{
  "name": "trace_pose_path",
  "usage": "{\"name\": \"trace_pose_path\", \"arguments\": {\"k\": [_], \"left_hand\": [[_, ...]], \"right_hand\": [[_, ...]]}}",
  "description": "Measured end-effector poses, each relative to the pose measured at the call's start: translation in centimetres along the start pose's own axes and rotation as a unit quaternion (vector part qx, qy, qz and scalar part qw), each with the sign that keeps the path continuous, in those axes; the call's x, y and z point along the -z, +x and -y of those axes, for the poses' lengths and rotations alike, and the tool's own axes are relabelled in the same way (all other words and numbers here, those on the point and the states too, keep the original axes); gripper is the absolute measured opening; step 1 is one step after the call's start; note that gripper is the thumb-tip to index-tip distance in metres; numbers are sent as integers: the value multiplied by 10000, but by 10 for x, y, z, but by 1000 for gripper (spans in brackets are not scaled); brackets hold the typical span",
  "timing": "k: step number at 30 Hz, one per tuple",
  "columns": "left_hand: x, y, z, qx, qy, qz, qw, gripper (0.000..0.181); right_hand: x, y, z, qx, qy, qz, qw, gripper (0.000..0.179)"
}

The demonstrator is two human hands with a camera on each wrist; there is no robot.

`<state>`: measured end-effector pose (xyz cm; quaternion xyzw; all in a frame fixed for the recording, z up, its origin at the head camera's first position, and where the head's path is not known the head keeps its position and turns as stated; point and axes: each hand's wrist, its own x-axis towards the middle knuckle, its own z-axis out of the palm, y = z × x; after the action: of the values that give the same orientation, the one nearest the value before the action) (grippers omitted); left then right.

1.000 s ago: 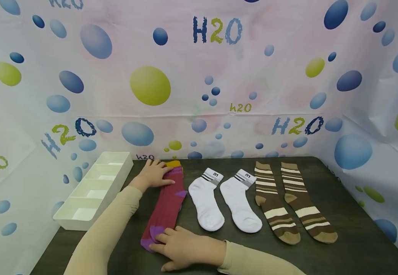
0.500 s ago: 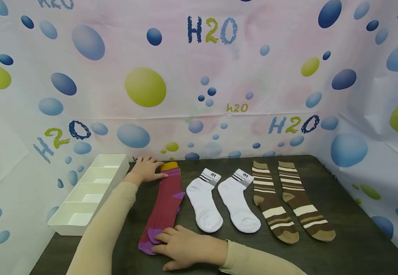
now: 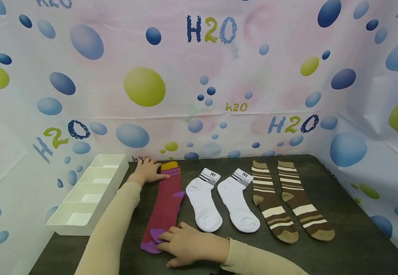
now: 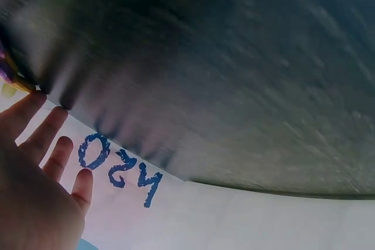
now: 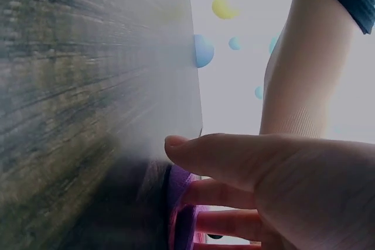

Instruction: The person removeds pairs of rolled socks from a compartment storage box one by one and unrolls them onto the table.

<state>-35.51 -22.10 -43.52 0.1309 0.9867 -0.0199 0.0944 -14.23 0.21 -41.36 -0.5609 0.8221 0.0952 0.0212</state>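
Note:
A pair of maroon socks point(image 3: 166, 202) with purple toes and yellow cuffs lies stretched out, one sock on the other and slightly offset. My left hand point(image 3: 146, 172) is beside the cuff end, its fingers spread and its thumb right at the sock's left edge. In the left wrist view its fingers point(image 4: 44, 139) look extended, with a bit of the yellow cuff past the fingertips. At the toe end, my right hand point(image 3: 186, 244) rests with its fingertips on the purple toe fabric. The right wrist view shows that purple fabric point(image 5: 181, 203) at the loosely bent fingers, the thumb apart from it.
To the right lie two white ankle socks point(image 3: 204, 202) point(image 3: 239, 202) and two brown striped socks point(image 3: 275, 202) point(image 3: 305, 202). A white tray with compartments point(image 3: 92, 191) stands left of my left forearm. Behind the dark table point(image 3: 343, 214) hangs a patterned sheet point(image 3: 271, 76).
My left hand has moved left off the cuff, which it partly covered before, and now stays at the edge. My right hand has kept to the toes. The head view has shifted slightly.

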Motion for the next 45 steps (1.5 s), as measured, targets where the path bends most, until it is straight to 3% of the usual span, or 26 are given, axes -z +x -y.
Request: {"name": "trace_pose_path", "arguments": {"k": [7, 12, 16, 20, 26, 31, 36, 39, 42, 45], "left_hand": [[-3, 4, -1, -15, -421, -149, 9990, 95], [-6, 5, -4, 259, -795, -289, 9961, 85], [-4, 3, -5, 228, -851, -554, 9946, 77], [-4, 2, -6, 238, -1283, -618, 9895, 67], [-3, 2, -5, 581, -2130, -257, 9750, 56], [0, 6, -6, 814, -2690, 127, 9596, 61], [3, 12, -12, 680, -3358, 334, 9389, 77], [4, 15, -13, 510, -3267, 372, 9430, 79], [6, 15, -14, 445, -2923, 396, 9545, 65], [8, 16, -16, 385, -2832, 406, 9574, 55]], "right_hand": [[-3, -12, -6, -33, -53, -78, 10000, 54], [-5, -17, -9, -5, -76, -144, 9999, 54], [-5, -16, -10, 19, -151, -218, 9996, 55], [-5, -16, -11, 19, -128, -217, 9997, 54], [-5, -16, -12, 63, 40, -135, 9999, 54], [-6, -16, -13, 90, 135, -75, 9998, 54], [-6, -16, -13, 101, 121, -82, 9998, 54], [-6, -16, -13, 126, 156, -83, 9998, 54], [-6, -16, -12, 146, 243, -82, 9996, 53], [-6, -16, -12, 136, 287, -86, 9995, 53]]}}
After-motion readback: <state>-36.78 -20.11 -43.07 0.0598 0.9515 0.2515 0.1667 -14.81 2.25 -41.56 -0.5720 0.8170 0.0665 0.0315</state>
